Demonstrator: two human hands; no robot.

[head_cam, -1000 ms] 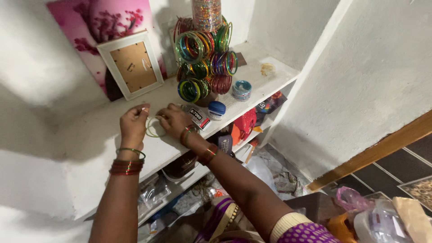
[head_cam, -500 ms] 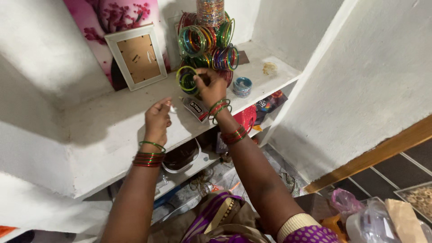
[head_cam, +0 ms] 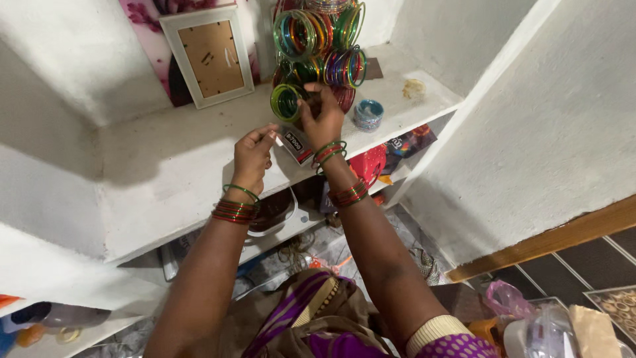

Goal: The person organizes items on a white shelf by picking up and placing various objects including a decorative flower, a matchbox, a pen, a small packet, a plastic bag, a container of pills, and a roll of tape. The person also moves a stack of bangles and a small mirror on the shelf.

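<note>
Head view: our right hand (head_cam: 322,118) is up at the bangle stand (head_cam: 318,53) near the shelf's (head_cam: 165,166) back edge, fingers pinched on a green bangle set (head_cam: 286,102). Our left hand (head_cam: 252,156) hovers mid-shelf by a small tube (head_cam: 296,145), fingertips drawn together, holding nothing we can make out.

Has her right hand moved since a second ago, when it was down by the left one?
Yes. The right hand has gone from beside the left hand at the shelf's front edge, back to the bangle stand, fingers at its lower bangles.
</note>
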